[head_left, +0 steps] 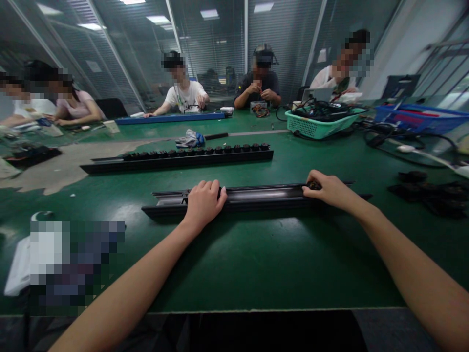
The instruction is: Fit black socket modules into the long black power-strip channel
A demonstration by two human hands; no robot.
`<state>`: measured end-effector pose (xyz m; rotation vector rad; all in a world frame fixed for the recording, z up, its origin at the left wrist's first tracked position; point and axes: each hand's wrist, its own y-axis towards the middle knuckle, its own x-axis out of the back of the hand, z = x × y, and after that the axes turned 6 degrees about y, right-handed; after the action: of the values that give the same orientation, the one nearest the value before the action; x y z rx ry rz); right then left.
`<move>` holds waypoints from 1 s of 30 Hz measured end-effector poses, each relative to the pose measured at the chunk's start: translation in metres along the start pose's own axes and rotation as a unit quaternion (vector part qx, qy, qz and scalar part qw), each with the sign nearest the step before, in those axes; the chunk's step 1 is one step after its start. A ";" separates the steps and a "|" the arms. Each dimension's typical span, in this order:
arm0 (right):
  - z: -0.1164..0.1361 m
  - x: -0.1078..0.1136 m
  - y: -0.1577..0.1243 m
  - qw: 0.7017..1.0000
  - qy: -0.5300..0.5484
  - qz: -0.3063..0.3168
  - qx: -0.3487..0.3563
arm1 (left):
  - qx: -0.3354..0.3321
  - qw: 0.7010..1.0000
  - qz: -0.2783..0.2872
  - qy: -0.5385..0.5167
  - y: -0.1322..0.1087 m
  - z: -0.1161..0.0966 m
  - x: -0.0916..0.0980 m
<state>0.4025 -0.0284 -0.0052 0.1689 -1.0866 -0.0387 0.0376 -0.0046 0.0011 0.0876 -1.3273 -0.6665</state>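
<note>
Centrally, one long black rail lies across green table, mid-frame. Left hand curled over rail's left part, fingers clenched on its far edge. Right hand at rail's right part, fingertips pinching one small dark part against channel. Second rail just above, loaded with row of black knobs; exact count unclear. One green basket upper right. Five other people seated along far side, upper frame.
</note>
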 end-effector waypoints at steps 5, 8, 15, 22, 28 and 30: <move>0.001 -0.002 0.000 1.000 -0.002 -0.008 0.000 | -0.001 1.000 -0.003 -0.002 0.000 0.000 -0.001; 0.000 -0.002 0.000 1.000 -0.005 -0.011 0.000 | -0.002 1.000 -0.003 0.002 0.000 0.000 0.000; -0.006 0.000 0.001 1.000 0.000 -0.009 0.009 | 0.004 1.000 0.006 -0.008 0.000 -0.001 0.001; -0.005 0.002 -0.001 1.000 0.000 -0.002 0.003 | 0.003 1.000 0.005 -0.002 0.000 -0.001 0.001; -0.006 0.006 -0.001 1.000 0.004 0.009 -0.005 | 0.001 1.000 0.004 0.006 0.000 -0.001 0.001; -0.008 0.006 -0.001 1.000 0.003 0.006 -0.003 | -0.002 1.000 0.002 0.007 0.000 0.000 0.001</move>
<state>0.4122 -0.0297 -0.0032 0.1564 -1.0809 -0.0304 0.0380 -0.0055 0.0018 0.0868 -1.3117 -0.6641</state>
